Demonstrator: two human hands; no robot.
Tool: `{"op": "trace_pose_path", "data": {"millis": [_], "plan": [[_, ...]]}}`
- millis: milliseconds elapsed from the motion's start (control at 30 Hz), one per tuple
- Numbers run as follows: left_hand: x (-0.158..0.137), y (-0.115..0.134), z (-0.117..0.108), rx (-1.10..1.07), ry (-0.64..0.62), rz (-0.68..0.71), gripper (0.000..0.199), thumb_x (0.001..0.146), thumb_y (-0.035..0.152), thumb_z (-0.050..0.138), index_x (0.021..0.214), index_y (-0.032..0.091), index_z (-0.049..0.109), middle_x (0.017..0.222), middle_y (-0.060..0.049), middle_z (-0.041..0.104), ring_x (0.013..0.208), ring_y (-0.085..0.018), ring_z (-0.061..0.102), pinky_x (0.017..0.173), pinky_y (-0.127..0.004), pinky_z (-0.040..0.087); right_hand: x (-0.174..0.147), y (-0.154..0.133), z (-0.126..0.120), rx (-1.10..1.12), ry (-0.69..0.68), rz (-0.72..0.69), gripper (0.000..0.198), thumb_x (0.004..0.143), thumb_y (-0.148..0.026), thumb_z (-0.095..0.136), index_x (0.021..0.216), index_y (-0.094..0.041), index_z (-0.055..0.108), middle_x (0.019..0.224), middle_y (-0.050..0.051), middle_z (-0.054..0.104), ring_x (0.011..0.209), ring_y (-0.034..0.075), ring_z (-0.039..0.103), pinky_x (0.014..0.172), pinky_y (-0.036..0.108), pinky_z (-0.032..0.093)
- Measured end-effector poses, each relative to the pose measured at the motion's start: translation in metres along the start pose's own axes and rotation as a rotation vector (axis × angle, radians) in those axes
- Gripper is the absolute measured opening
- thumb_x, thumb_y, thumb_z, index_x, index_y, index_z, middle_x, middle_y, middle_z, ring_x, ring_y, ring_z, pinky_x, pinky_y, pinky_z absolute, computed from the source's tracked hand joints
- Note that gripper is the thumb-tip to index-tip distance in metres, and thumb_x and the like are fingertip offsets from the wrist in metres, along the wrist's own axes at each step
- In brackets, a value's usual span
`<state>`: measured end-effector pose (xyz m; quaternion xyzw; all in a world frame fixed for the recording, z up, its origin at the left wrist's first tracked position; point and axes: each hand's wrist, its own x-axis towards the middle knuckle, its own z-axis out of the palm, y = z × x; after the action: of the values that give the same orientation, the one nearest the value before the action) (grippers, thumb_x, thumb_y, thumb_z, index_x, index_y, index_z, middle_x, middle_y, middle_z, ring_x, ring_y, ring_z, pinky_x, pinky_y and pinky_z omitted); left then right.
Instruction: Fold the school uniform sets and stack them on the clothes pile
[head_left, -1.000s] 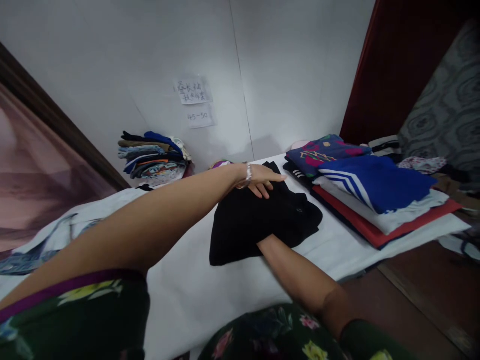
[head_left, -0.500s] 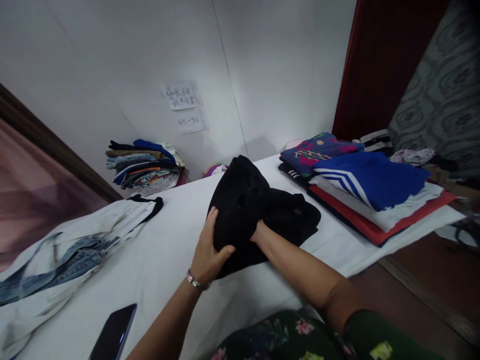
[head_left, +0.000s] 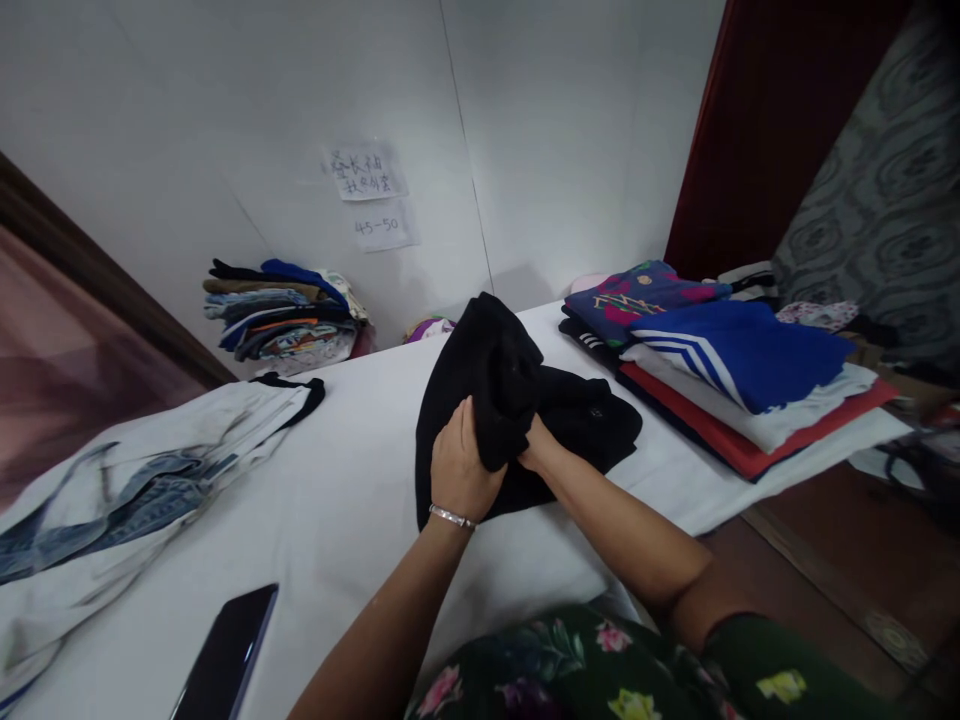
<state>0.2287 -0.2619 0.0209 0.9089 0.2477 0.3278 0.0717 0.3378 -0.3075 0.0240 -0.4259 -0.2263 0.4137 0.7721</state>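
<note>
A black garment (head_left: pixel 454 375) lies partly folded on the white-covered table (head_left: pixel 337 480), with a small button on its right part. My left hand (head_left: pixel 465 465) is closed round a bunched, raised fold in its middle. My right hand (head_left: pixel 534 445) grips the same bunch from the right; its fingertips are hidden in the cloth. The garment's far end stands up in a loose peak, and its right part lies flat on the table.
Folded clothes with a blue striped piece (head_left: pixel 742 350) on top lie at the right. Another clothes stack (head_left: pixel 289 315) stands at the back left. White and denim clothing (head_left: pixel 150 480) spreads along the left, and a phone (head_left: pixel 225 655) lies near the front. Paper signs (head_left: pixel 367 172) hang on the wall.
My left hand has moved right, from lying spread on the garment's left side to closing round its middle. The right hand has come up slightly, and the cloth between them is now bunched and lifted.
</note>
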Motion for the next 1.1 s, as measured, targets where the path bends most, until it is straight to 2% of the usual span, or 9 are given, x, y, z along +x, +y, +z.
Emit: {"op": "trace_pose_path", "data": {"millis": [200, 400, 467, 567, 633, 733, 867, 1000, 1100], "plan": [[0.018, -0.004, 0.004, 0.049, -0.006, -0.266, 0.061, 0.075, 0.034, 0.06, 0.133, 0.02, 0.046, 0.102, -0.011, 0.07, 0.09, -0.031, 0.067, 0.074, -0.04, 0.051, 0.001, 0.016, 0.004, -0.388, 0.059, -0.263, 0.038, 0.086, -0.04, 0.055, 0.121, -0.027, 0.061, 0.13, 0.0, 0.06, 0.122, 0.022, 0.052, 0.107, 0.039, 0.037], [0.026, -0.029, -0.01, -0.06, 0.148, -0.5, 0.049, 0.068, 0.042, 0.064, 0.111, 0.019, 0.06, 0.088, -0.009, 0.07, 0.084, -0.03, 0.067, 0.071, -0.038, 0.051, 0.012, 0.019, -0.011, -0.683, -0.183, -0.287, 0.045, 0.088, -0.03, 0.051, 0.132, -0.023, 0.051, 0.125, 0.003, 0.062, 0.114, 0.019, 0.058, 0.101, 0.038, 0.044], [0.029, -0.038, -0.017, -0.139, 0.236, -0.592, 0.044, 0.066, 0.042, 0.065, 0.103, 0.019, 0.062, 0.09, -0.008, 0.071, 0.086, -0.028, 0.067, 0.074, -0.037, 0.052, 0.019, 0.01, -0.024, -0.934, -0.218, -0.362, 0.045, 0.087, -0.024, 0.052, 0.131, -0.021, 0.052, 0.132, 0.007, 0.057, 0.12, 0.02, 0.053, 0.104, 0.039, 0.04], [0.031, -0.045, -0.024, -0.234, 0.328, -0.676, 0.041, 0.064, 0.042, 0.066, 0.096, 0.017, 0.064, 0.095, -0.009, 0.07, 0.088, -0.026, 0.067, 0.077, -0.036, 0.053, 0.033, -0.008, -0.05, -1.451, -0.116, -0.447, 0.047, 0.085, -0.019, 0.053, 0.132, -0.016, 0.052, 0.145, 0.014, 0.041, 0.137, 0.027, 0.032, 0.112, 0.048, 0.023], [0.031, -0.046, -0.025, -0.266, 0.354, -0.697, 0.041, 0.062, 0.042, 0.066, 0.094, 0.017, 0.064, 0.096, -0.009, 0.07, 0.088, -0.026, 0.066, 0.078, -0.036, 0.054, 0.04, -0.019, -0.069, -1.71, -0.108, -0.43, 0.055, 0.084, -0.021, 0.057, 0.138, -0.018, 0.045, 0.148, 0.015, 0.035, 0.14, 0.031, 0.022, 0.112, 0.053, 0.016], [0.03, -0.044, -0.023, -0.261, 0.37, -0.688, 0.042, 0.061, 0.042, 0.066, 0.095, 0.017, 0.063, 0.097, -0.009, 0.07, 0.089, -0.026, 0.066, 0.079, -0.037, 0.054, 0.044, -0.024, -0.096, -1.921, -0.264, -0.313, 0.055, 0.084, -0.018, 0.057, 0.138, -0.02, 0.046, 0.133, 0.013, 0.052, 0.13, 0.029, 0.038, 0.108, 0.048, 0.023], [0.03, -0.042, -0.02, -0.219, 0.375, -0.678, 0.041, 0.063, 0.041, 0.065, 0.096, 0.018, 0.063, 0.094, -0.007, 0.07, 0.09, -0.026, 0.066, 0.078, -0.038, 0.054, 0.031, -0.013, -0.12, -1.977, -0.428, -0.162, 0.034, 0.089, -0.023, 0.053, 0.122, -0.019, 0.061, 0.111, 0.01, 0.063, 0.109, 0.021, 0.055, 0.099, 0.035, 0.033], [0.036, -0.035, -0.016, -0.165, 0.347, -0.652, 0.045, 0.065, 0.041, 0.065, 0.105, 0.02, 0.061, 0.092, -0.007, 0.07, 0.088, -0.027, 0.066, 0.077, -0.038, 0.053, 0.013, -0.002, -0.123, -1.99, -0.403, -0.192, 0.037, 0.092, -0.038, 0.048, 0.119, -0.017, 0.062, 0.11, 0.012, 0.06, 0.107, 0.023, 0.055, 0.097, 0.035, 0.034], [0.038, -0.018, -0.003, -0.106, 0.215, -0.563, 0.057, 0.069, 0.039, 0.064, 0.121, 0.021, 0.054, 0.095, -0.008, 0.07, 0.09, -0.03, 0.066, 0.078, -0.041, 0.051, 0.006, 0.004, -0.117, -2.029, -0.395, -0.213, 0.038, 0.093, -0.037, 0.046, 0.121, -0.015, 0.06, 0.108, 0.015, 0.059, 0.105, 0.025, 0.055, 0.095, 0.037, 0.036]]}}
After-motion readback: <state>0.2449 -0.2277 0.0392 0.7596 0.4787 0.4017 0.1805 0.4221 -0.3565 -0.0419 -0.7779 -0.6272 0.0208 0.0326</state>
